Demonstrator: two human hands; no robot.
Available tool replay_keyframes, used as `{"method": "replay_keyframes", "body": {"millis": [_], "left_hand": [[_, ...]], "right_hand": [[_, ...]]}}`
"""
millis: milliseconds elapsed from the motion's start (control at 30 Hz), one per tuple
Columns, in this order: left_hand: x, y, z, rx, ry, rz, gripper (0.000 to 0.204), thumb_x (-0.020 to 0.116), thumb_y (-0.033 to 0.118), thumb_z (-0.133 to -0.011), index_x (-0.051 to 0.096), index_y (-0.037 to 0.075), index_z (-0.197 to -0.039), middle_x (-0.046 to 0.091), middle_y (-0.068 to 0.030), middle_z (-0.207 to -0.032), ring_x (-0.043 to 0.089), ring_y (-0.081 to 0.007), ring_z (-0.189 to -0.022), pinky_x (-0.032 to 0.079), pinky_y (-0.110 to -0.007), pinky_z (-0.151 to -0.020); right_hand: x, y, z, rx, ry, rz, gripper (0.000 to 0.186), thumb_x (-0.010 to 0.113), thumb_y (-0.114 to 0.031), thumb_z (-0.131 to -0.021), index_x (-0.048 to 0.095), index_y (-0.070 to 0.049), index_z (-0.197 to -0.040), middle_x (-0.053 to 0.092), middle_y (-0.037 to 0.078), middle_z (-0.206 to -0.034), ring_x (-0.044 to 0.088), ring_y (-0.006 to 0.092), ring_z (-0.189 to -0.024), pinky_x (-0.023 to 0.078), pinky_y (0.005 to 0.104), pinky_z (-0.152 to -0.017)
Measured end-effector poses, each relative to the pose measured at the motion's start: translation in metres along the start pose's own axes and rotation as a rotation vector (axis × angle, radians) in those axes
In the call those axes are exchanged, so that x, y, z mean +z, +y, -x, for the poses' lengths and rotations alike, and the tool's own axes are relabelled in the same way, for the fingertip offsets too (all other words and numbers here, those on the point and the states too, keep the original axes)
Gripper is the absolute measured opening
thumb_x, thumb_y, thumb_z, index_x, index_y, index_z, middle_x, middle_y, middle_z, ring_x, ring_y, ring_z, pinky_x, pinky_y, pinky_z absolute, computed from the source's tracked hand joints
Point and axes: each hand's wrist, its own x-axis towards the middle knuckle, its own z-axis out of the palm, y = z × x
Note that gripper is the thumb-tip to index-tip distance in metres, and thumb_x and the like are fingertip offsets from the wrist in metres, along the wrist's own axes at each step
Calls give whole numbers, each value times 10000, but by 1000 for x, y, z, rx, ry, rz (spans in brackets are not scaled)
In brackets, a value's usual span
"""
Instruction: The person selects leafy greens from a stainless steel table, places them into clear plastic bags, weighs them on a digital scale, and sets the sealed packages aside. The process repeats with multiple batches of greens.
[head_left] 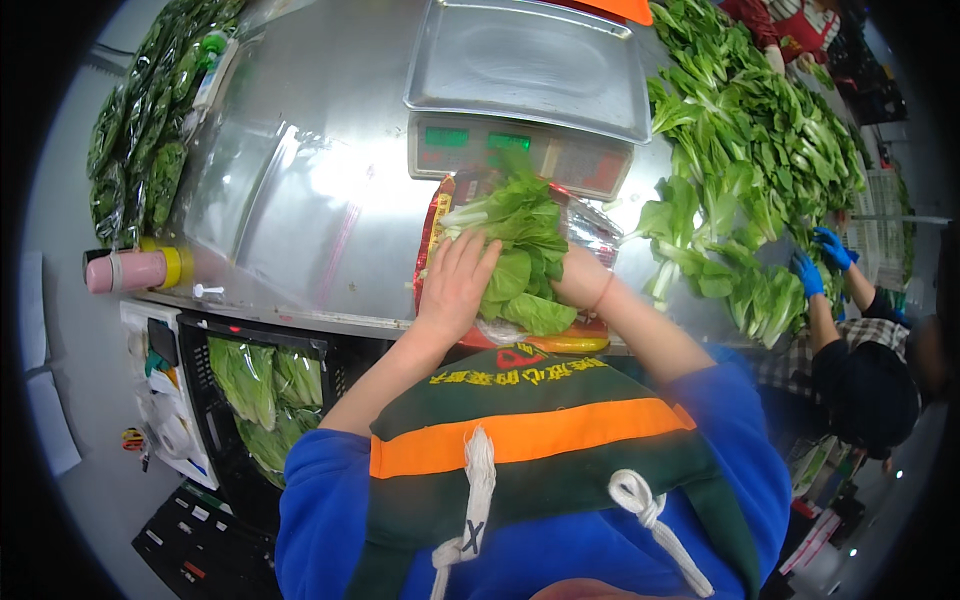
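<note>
A bunch of bok choy (515, 235) with pale stems is between my two hands, its upper leaves smeared by motion. My left hand (458, 282) presses on it from the left, fingers bent together over the stems. My right hand (583, 277) grips it from the right, with fingertips hidden by leaves. Beneath the greens lies a shiny red and yellow plastic package (427, 250), mostly covered. Just beyond stands a weighing scale (470, 160) with green lit displays and a metal pan (530, 65).
Loose bok choy (760, 130) is heaped along the right. Bagged greens (140, 150) lie at the far left, near a pink bottle (125, 270). See-through plastic bags (255, 200) rest on the metal table. A black crate (325, 360) holds more greens. Co-workers' blue-gloved hands (808, 272) touch the heap.
</note>
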Motion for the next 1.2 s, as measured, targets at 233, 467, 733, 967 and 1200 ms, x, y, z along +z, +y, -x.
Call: {"method": "replay_keyframes", "body": {"millis": [233,467,733,967,1200], "left_hand": [[-2,-1,-3,10,-6,19,539,537,-13,-754,510,52,-1288,509,-167,-1299,458,-319,-1250,338,-476,-1061],[-3,-1,-1,5,-5,71,609,562,-61,-708,497,57,-1302,493,-170,-1315,449,-326,-1259,335,-481,-1064],[-1,-2,1,12,3,52,573,549,-39,-723,512,54,-1287,495,-172,-1310,447,-325,-1257,331,-479,-1066],[-2,1,-3,19,-49,-3,517,534,12,-761,510,39,-1277,498,-182,-1295,458,-334,-1233,333,-485,-1064],[8,-1,3,8,-24,63,516,587,37,-738,506,10,-1247,473,-201,-1321,414,-343,-1290,308,-493,-1084]], "right_hand": [[-29,8,19,-66,-63,394,115,560,-130,-750,643,-91,-681,655,90,-929,551,267,-1161,546,324,-654],[-53,11,3,-225,-281,437,115,566,-185,-785,636,-99,-755,643,69,-928,508,242,-1177,432,385,-918],[-150,-37,-18,-119,472,274,247,667,-19,-708,626,-61,-947,632,73,-866,623,272,-849,509,370,-706],[-93,-39,-134,316,-48,11,488,618,-322,-857,529,-45,-1248,635,202,-1067,615,365,-986,498,426,-842],[-41,-23,-82,153,-213,-131,1204,751,-628,-618,238,133,-1397,260,347,-1447,296,427,-1358,261,413,-1133]]}}
